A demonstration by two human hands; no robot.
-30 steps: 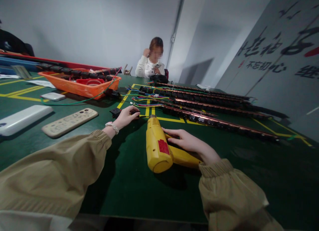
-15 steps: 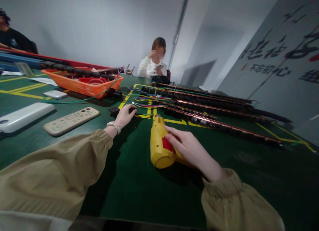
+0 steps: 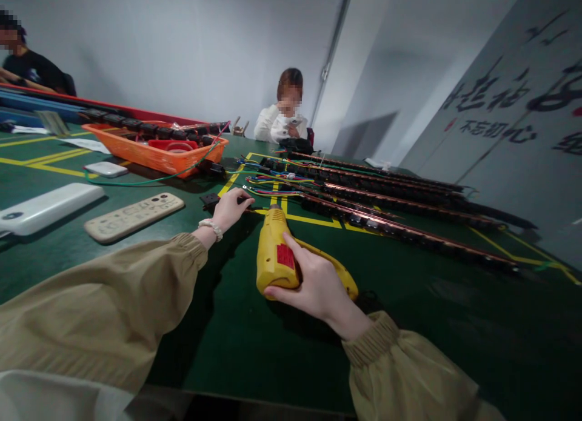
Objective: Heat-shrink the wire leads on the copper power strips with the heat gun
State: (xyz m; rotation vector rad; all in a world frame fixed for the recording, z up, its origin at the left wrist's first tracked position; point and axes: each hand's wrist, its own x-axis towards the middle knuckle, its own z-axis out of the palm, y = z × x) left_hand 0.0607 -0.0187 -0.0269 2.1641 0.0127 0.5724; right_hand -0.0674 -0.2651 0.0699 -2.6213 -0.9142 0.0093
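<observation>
My right hand (image 3: 318,281) is wrapped round the body of a yellow heat gun (image 3: 273,251) with a red label, thumb low at its rear end. The gun lies on the green table with its metal nozzle pointing away from me and its handle to the right. My left hand (image 3: 230,210) is closed over a thin black and yellow cable (image 3: 258,211), whose free part runs right toward the nozzle. A black connector block (image 3: 209,201) shows just left of the left hand. The fingers hide the exact grip point.
Long copper-and-black bars (image 3: 386,224) with coloured wires lie at the right. To the left are a patterned phone (image 3: 134,218), a white power bank (image 3: 54,208) and an orange basket (image 3: 150,157) holding parts. A person in white (image 3: 282,127) sits across the table (image 3: 254,354).
The heat gun has shifted left, its nozzle now closer to my left hand. My right hand has moved back along it, thumb round the rear. My left hand stays nearly in place.
</observation>
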